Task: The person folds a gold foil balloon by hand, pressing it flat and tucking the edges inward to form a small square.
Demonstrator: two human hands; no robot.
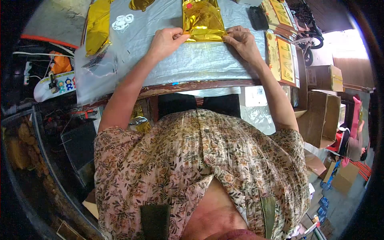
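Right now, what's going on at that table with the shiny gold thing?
A person sits at a table covered with a grey sheet. Both hands pinch the near edge of a gold foil bag lying on the sheet: the left hand at one corner, the right hand at the other. Another gold foil piece and some white rings lie to the left, with yellow printed cards on the right.

Upper end of gold foil bag (202,20), seemingly past the top edge.
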